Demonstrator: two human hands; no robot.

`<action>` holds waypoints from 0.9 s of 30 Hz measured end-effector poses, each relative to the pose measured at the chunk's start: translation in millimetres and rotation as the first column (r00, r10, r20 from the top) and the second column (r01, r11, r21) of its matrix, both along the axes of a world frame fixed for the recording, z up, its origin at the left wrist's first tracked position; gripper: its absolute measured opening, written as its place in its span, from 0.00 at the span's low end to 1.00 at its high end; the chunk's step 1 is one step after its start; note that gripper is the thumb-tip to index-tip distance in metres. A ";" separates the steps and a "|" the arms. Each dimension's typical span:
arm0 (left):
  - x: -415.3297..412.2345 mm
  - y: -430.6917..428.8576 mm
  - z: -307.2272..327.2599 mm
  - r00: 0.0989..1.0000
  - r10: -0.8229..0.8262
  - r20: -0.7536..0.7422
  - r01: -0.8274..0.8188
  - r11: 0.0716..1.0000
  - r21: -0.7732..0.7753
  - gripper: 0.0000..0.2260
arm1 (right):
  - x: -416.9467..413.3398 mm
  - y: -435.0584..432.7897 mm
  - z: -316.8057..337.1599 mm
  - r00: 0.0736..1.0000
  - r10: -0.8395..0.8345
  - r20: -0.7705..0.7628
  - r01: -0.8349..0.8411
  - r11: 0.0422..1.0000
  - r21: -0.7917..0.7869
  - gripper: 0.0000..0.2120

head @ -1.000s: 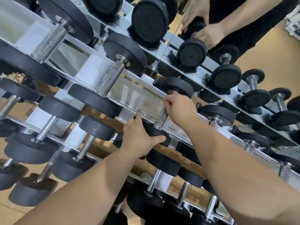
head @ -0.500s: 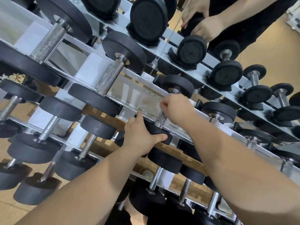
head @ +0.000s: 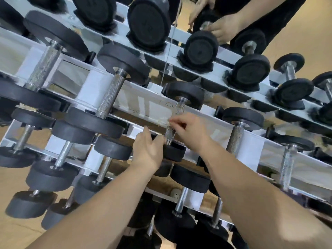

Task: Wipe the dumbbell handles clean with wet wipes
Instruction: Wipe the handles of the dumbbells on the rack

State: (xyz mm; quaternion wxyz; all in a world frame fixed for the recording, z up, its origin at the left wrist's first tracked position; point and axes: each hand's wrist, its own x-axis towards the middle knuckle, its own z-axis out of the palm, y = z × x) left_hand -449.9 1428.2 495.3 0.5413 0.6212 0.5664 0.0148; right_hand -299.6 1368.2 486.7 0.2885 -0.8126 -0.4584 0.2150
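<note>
Two bare arms reach up from the bottom toward a white rack (head: 140,97) full of black dumbbells. The left hand (head: 147,150) has its grip wrapped on the near black end (head: 173,151) of one dumbbell on the middle shelf. Its thumb sits on top, close to the metal bar. The right hand (head: 190,132) has its grip pinched around the silver handle (head: 177,119) of that same dumbbell, about halfway up. A small pale bit shows at its fingertips; I cannot tell if it is the wet wipe. The far black end (head: 185,94) rests higher on the rack. Beyond it, a mirror shows the hands again.
</note>
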 end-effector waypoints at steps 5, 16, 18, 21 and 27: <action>30.2 -7.8 -1.5 0.983 0.154 -0.103 -0.130 0.968 0.216 0.23 | 0.4 -21.1 -16.6 0.991 0.087 -0.099 -0.079 0.993 0.084 0.08; 29.8 -9.2 -7.2 0.972 0.213 -0.099 -0.185 0.955 0.232 0.25 | 1.0 -11.6 -27.2 0.971 -0.082 -0.225 0.127 0.973 0.192 0.08; 29.3 -7.1 -5.7 0.971 0.219 -0.098 -0.195 0.958 0.209 0.24 | -9.7 -19.4 -32.5 0.978 -0.042 -0.202 0.085 0.973 0.212 0.08; 28.2 -0.7 -5.5 0.968 0.235 -0.084 -0.219 0.962 0.164 0.22 | -3.4 -2.8 -34.2 0.984 -0.056 -0.170 0.101 0.958 0.270 0.08; 25.1 3.0 -7.7 0.966 0.257 -0.033 -0.252 0.961 0.117 0.25 | 7.5 17.1 -29.1 0.899 -0.244 -0.363 0.352 0.896 0.270 0.09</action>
